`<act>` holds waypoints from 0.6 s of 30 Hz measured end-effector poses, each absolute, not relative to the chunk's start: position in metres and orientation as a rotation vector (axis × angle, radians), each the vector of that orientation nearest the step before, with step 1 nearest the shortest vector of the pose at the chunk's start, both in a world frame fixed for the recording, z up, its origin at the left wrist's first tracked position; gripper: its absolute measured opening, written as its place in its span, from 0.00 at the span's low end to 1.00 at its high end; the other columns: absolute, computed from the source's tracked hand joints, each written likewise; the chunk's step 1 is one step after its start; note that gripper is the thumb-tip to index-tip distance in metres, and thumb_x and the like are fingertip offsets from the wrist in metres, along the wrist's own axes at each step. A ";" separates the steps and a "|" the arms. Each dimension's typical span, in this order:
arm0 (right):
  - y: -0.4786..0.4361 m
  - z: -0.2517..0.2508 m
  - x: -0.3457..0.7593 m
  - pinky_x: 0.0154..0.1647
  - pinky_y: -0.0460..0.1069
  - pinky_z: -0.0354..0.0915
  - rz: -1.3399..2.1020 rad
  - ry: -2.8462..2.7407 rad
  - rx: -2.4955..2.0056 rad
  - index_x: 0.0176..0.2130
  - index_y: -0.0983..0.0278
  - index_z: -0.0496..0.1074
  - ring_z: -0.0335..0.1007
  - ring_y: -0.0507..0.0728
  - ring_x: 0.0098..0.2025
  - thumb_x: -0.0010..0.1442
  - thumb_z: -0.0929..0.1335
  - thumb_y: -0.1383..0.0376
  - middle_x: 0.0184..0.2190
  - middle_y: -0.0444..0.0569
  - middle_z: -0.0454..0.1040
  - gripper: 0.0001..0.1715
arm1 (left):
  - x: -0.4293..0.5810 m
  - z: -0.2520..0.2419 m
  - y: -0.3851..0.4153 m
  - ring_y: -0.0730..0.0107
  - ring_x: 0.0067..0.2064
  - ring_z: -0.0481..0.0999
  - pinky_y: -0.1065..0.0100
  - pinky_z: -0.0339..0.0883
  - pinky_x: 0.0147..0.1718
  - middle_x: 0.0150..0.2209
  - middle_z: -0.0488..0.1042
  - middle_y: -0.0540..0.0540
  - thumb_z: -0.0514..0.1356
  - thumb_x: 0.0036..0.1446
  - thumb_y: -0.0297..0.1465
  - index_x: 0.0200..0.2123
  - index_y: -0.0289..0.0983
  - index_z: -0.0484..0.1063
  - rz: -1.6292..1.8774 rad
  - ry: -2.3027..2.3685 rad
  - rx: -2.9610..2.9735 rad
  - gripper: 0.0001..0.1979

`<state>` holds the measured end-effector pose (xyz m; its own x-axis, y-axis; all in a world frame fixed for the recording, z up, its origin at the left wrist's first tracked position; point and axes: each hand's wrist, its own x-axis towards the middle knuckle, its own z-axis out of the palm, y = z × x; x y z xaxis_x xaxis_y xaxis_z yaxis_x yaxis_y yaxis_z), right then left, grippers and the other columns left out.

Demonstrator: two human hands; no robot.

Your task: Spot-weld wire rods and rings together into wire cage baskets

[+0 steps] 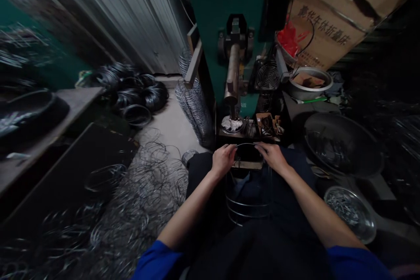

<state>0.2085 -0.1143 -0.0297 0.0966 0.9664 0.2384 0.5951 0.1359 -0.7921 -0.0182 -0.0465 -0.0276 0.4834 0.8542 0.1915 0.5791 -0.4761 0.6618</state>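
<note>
Between my knees is a wire frame point(247, 205) of thin bent metal, with curved hoops nearest my body. My left hand point(224, 158) is closed in a pinch on the left side of its far, arched end. On the right side of that same arch, my right hand point(273, 157) pinches the wire between thumb and fingers. Just beyond the frame stands a green machine point(210, 43) with a thick metal arm point(232, 72) pointing toward me. Below the arm's tip sits a round dish point(232, 125) with white material in it.
Loose wire point(154, 179) covers the floor at left, near black wire coils point(126, 87). A tall stack of wire rings point(193, 105) leans beside the machine. To the right are a large dark basin point(344, 144), a bowl of small metal parts point(350, 212) and a metal bowl point(310, 89).
</note>
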 end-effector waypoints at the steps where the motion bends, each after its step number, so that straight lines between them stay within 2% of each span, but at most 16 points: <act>1: -0.109 -0.026 0.209 0.50 0.59 0.71 0.559 -1.622 -1.548 0.44 0.58 0.80 0.78 0.66 0.48 0.65 0.65 0.55 0.44 0.50 0.81 0.17 | -0.018 -0.024 -0.042 0.64 0.41 0.77 0.67 0.66 0.42 0.40 0.79 0.42 0.54 0.66 0.34 0.44 0.39 0.79 0.697 1.179 2.226 0.13; 8: -0.067 -0.001 0.210 0.46 0.56 0.70 0.469 -1.811 -1.553 0.47 0.58 0.79 0.79 0.65 0.42 0.67 0.64 0.59 0.43 0.50 0.81 0.16 | -0.023 0.005 -0.008 0.65 0.38 0.76 0.69 0.64 0.39 0.36 0.79 0.43 0.55 0.65 0.33 0.40 0.40 0.78 0.722 1.176 2.254 0.11; 14: -0.038 0.029 0.204 0.43 0.52 0.67 0.387 -1.975 -1.551 0.46 0.59 0.79 0.78 0.63 0.41 0.68 0.64 0.61 0.40 0.50 0.81 0.15 | -0.032 0.027 0.009 0.71 0.28 0.70 0.72 0.57 0.30 0.27 0.75 0.48 0.55 0.64 0.35 0.35 0.38 0.77 0.753 1.219 2.253 0.12; 18: -0.031 0.050 0.199 0.40 0.49 0.65 0.313 -2.059 -1.564 0.45 0.62 0.79 0.77 0.61 0.39 0.69 0.64 0.63 0.38 0.53 0.81 0.15 | -0.035 0.035 0.015 0.74 0.26 0.68 0.73 0.56 0.28 0.25 0.74 0.49 0.55 0.64 0.33 0.36 0.37 0.78 0.813 1.210 2.263 0.12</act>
